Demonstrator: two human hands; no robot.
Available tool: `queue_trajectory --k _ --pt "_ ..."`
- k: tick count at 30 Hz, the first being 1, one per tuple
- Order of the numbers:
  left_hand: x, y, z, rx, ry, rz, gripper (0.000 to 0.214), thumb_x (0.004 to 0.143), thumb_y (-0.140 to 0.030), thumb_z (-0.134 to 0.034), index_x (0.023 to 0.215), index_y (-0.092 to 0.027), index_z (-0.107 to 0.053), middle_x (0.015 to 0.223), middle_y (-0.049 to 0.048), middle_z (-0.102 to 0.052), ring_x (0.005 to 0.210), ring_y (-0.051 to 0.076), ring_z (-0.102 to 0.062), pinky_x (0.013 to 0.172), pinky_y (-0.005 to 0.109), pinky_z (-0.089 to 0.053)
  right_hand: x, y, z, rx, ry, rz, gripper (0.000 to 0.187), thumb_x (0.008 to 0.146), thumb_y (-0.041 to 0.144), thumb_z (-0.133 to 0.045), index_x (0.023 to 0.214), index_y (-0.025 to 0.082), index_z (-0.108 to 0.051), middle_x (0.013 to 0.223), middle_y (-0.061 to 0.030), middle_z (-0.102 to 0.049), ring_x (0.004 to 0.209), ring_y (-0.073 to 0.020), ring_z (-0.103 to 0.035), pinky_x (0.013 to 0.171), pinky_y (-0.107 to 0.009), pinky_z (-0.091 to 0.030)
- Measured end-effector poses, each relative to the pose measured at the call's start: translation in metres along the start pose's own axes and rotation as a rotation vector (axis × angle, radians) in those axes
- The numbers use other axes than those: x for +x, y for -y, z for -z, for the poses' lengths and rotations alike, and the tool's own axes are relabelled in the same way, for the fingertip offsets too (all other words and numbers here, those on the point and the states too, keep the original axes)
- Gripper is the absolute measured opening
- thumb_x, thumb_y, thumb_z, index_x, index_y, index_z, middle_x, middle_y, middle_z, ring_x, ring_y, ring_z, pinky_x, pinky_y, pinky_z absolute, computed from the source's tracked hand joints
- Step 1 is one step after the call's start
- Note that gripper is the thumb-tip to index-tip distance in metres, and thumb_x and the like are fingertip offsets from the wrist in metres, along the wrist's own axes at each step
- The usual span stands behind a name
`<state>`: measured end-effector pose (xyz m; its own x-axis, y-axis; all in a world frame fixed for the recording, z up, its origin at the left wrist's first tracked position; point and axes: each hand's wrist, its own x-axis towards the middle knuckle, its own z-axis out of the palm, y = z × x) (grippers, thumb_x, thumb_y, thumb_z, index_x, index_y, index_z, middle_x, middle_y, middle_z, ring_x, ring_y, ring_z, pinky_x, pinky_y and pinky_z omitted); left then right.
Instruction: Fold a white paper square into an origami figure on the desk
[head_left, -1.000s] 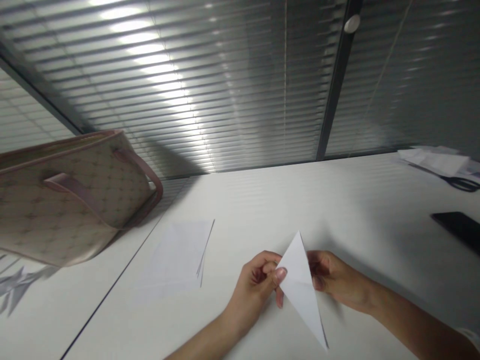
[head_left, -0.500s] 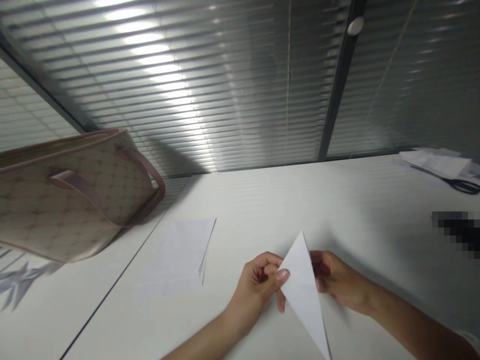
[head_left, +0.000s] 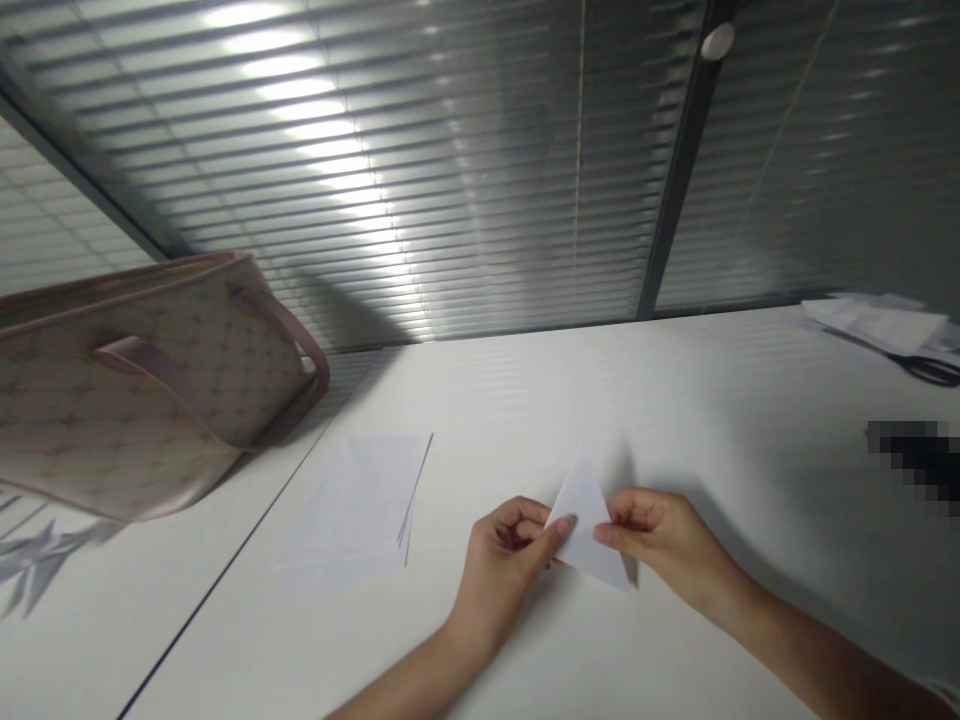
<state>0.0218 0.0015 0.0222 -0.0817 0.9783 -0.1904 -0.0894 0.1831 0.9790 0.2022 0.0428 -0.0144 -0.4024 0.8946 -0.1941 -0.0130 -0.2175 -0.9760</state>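
Lower centre of the frame: a folded paper triangle was held just above a white desk, though whether it touched the surface could not be told. Its crisp, matte point aimed toward the top of the frame, and its longest edge ran from that point down to the lower right.

Left of the paper: the left hand was closed in a narrow pinch over the triangle's left corner. The left forearm came in from the bottom edge of the frame.

Right of the paper: the right hand held the triangle's right edge in a narrow pinch. The right forearm reached in from the lower right. Neither hand stood clearly nearer; the triangle lay between them, touching both.

Left of the hands: a flat sheet of thin white paper lay on the desk, near the left hand.

Upper left: a beige tote bag with a small repeating print and smooth pink handles sat at the desk's edge.

Far right: black-handled scissors lay by loose papers. A dark object was too blurred to name.

Behind the desk: slatted window blinds carried bright stripes of light.
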Motion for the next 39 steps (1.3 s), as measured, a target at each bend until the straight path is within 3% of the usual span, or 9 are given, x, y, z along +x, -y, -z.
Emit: queue_trajectory --k 4,8,15,19,24,28,32,35,39 --pt "0.002 0.001 0.002 -0.041 0.046 -0.014 0.047 0.063 -0.046 -0.083 0.096 -0.015 -0.069 0.062 0.0 -0.068 0.061 0.014 -0.061 0.065 0.027 -0.048 -0.001 0.001 0.003 -0.034 -0.029 0.016 0.036 0.064 0.051 -0.077 0.065 0.017 -0.062 0.065 -0.0008 -0.066 0.061 -0.0151 -0.059 0.058 -0.027 -0.046" --pt "0.004 0.006 0.004 -0.073 0.107 0.0 0.055 0.06 -0.04 -0.086 0.105 -0.014 -0.068 0.075 0.0038 -0.071 0.074 0.019 -0.066 0.077 0.034 -0.05 -0.002 0.003 0.002 -0.051 -0.021 0.03 0.033 0.069 0.05 -0.074 0.066 0.017 -0.066 0.064 -0.0005 -0.065 0.059 -0.0142 -0.057 0.056 -0.026 -0.044" --pt "0.007 0.012 0.005 -0.091 0.307 0.028 0.061 0.059 -0.038 -0.087 0.112 -0.014 -0.069 0.09 0.0092 -0.073 0.082 0.024 -0.068 0.077 0.035 -0.052 -0.001 0.003 0.003 -0.033 0.021 0.035 0.033 0.071 0.051 -0.072 0.068 0.018 -0.069 0.069 -0.0022 -0.067 0.065 -0.0161 -0.06 0.06 -0.027 -0.046" --pt "0.009 0.013 0.007 -0.036 0.341 -0.018 0.054 0.062 -0.032 -0.086 0.111 -0.016 -0.07 0.09 0.0073 -0.074 0.082 0.023 -0.069 0.078 0.032 -0.053 0.0 0.004 0.004 0.009 0.045 0.02 0.034 0.069 0.051 -0.074 0.078 0.018 -0.069 0.073 -0.0032 -0.07 0.07 -0.0185 -0.065 0.064 -0.029 -0.049" --pt "0.007 0.006 0.01 0.112 0.366 -0.101 0.052 0.069 -0.027 -0.082 0.118 -0.018 -0.068 0.083 0.0047 -0.075 0.079 0.024 -0.07 0.076 0.033 -0.055 -0.001 0.011 0.006 0.034 0.074 -0.015 0.045 0.068 0.05 -0.076 0.096 0.016 -0.063 0.065 -0.0017 -0.07 0.055 -0.0157 -0.062 0.054 -0.028 -0.047" --pt "0.006 -0.003 0.014 0.283 0.319 -0.244 0.045 0.075 -0.021 -0.076 0.119 -0.019 -0.067 0.087 0.0059 -0.076 0.081 0.025 -0.07 0.075 0.034 -0.056 -0.002 0.019 0.01 0.034 0.087 -0.026 0.045 0.067 0.049 -0.077 0.093 0.016 -0.062 0.065 -0.0019 -0.07 0.054 -0.0152 -0.061 0.051 -0.027 -0.046" --pt "0.011 -0.007 0.026 0.467 0.152 -0.53 0.023 0.084 -0.018 -0.066 0.104 -0.025 -0.075 0.089 0.0064 -0.075 0.082 0.023 -0.066 0.077 0.035 -0.052 -0.002 0.024 0.015 0.034 0.082 -0.03 0.041 0.062 0.045 -0.081 0.085 0.015 -0.065 0.065 -0.0026 -0.07 0.055 -0.0144 -0.059 0.048 -0.026 -0.043" --pt "0.016 -0.007 0.035 0.566 0.044 -0.748 0.024 0.084 -0.016 -0.064 0.101 -0.029 -0.075 0.091 0.0064 -0.072 0.088 0.023 -0.06 0.083 0.04 -0.048 -0.003 0.025 0.015 0.052 0.091 -0.025 0.038 0.061 0.043 -0.083 0.081 0.015 -0.067 0.073 -0.0047 -0.072 0.063 -0.0159 -0.062 0.058 -0.028 -0.048" --pt "0.017 -0.002 0.039 0.65 0.029 -0.925 0.029 0.084 -0.014 -0.063 0.1 -0.035 -0.074 0.095 0.0035 -0.066 0.095 0.021 -0.057 0.1 0.048 -0.038 -0.002 0.023 0.014 0.107 0.063 -0.015 0.038 0.069 0.049 -0.076 0.086 0.016 -0.067 0.082 -0.0057 -0.072 0.077 -0.0182 -0.066 0.072 -0.031 -0.05"
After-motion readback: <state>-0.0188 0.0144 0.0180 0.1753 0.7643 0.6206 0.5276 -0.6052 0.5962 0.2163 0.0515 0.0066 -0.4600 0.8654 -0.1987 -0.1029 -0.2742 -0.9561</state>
